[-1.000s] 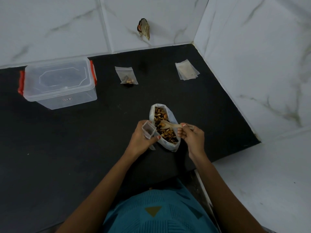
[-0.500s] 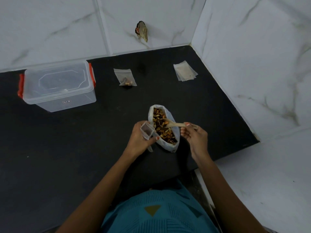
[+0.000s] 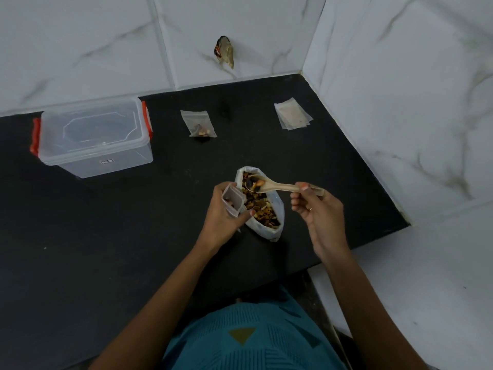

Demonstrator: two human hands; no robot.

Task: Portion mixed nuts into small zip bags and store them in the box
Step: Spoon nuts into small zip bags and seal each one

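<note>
A white bag of mixed nuts [image 3: 262, 209] lies open on the black counter [image 3: 106, 249]. My left hand [image 3: 224, 212] grips a small zip bag [image 3: 233, 200] held open just left of the nut bag. My right hand [image 3: 314, 209] pinches the handle of a wooden spoon [image 3: 269, 186], whose bowl carries a few nuts above the far end of the nut bag. A clear lidded box [image 3: 93, 137] with red clips stands at the back left. One filled zip bag [image 3: 198, 124] lies behind the nut bag.
A small stack of empty zip bags [image 3: 292, 113] lies at the back right near the corner. White marble walls [image 3: 400, 89] close the back and right sides. A small object [image 3: 225, 50] sticks out of the back wall. The counter's front edge is near my body.
My right hand has lifted the spoon out of the nuts, now loaded, and moved slightly right. The left hand keeps holding the small bag in the same spot.
</note>
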